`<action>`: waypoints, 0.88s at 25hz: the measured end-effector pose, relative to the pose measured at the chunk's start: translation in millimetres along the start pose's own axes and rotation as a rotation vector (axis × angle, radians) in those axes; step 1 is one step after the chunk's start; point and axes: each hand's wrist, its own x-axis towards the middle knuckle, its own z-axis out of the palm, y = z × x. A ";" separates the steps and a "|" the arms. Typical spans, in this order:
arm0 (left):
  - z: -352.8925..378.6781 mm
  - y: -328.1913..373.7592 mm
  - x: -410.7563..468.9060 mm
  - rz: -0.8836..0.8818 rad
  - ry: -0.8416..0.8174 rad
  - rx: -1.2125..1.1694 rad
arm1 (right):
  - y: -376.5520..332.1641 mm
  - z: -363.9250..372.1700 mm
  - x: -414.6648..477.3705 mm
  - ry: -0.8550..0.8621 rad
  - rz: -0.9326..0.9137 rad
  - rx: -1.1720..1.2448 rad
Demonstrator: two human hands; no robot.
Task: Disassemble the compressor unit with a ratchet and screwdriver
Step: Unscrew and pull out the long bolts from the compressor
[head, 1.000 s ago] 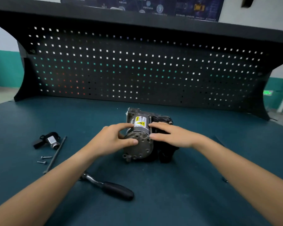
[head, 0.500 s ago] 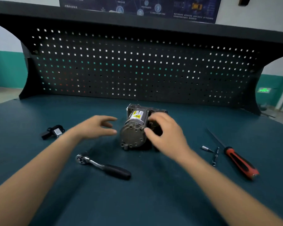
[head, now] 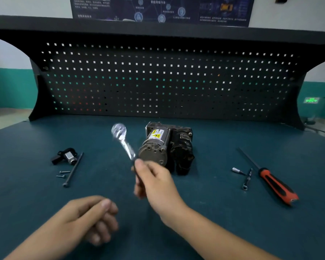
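Compressor unit (head: pixel 166 147) sits in the middle of the bench (head: pixel 214 222), in front of the pegboard (head: pixel 158 81). I see my right hand (head: pixel 156 186) gripping the ratchet (head: pixel 123 141) by its handle, with the head raised just left of the unit. My left hand (head: pixel 90 216) hovers nearer me, fingers loosely curled and holding nothing.

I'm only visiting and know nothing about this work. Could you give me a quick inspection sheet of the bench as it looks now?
Surface: dark teal bench top.
Job's things: compressor lies mid-bench; ratchet raised above the bench; screwdriver lies at right.
Clutter: socket bits beside the screwdriver; small part, long bolt and screws at left.
Hands: right hand grips the ratchet's handle; left hand loosely curled, holds nothing.
Cables: nothing seen.
Surroundings: pegboard behind the bench; poster above.
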 end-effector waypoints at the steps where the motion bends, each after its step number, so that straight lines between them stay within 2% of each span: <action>1: 6.9 -3.2 0.3 0.012 0.017 -0.032 | -6.3 1.6 1.5 0.007 0.006 0.238; 3: 24.1 -1.9 4.7 -0.002 0.022 -0.151 | -14.8 4.1 2.1 -0.012 -0.021 0.383; 7: 56.7 15.1 15.3 -0.233 0.047 -0.668 | -5.4 1.7 -8.7 -0.052 -0.139 0.204; 9: 63.7 18.6 19.2 -0.291 0.045 -0.812 | 2.5 -0.5 -13.5 -0.072 -0.140 0.099; 11: 61.7 15.9 26.9 -0.312 0.103 -0.901 | 6.5 -3.5 -15.6 -0.091 -0.189 0.019; 15: 46.8 30.3 42.7 -0.292 0.267 -1.031 | 14.6 0.7 -15.9 -0.148 -0.416 -0.273; 20: 52.2 43.6 49.7 -0.199 0.250 -1.176 | 10.1 7.5 -10.3 0.005 -0.535 -0.256; 22: 60.4 40.5 60.5 -0.162 0.292 -1.155 | 7.6 7.1 -2.1 -0.019 -0.418 -0.155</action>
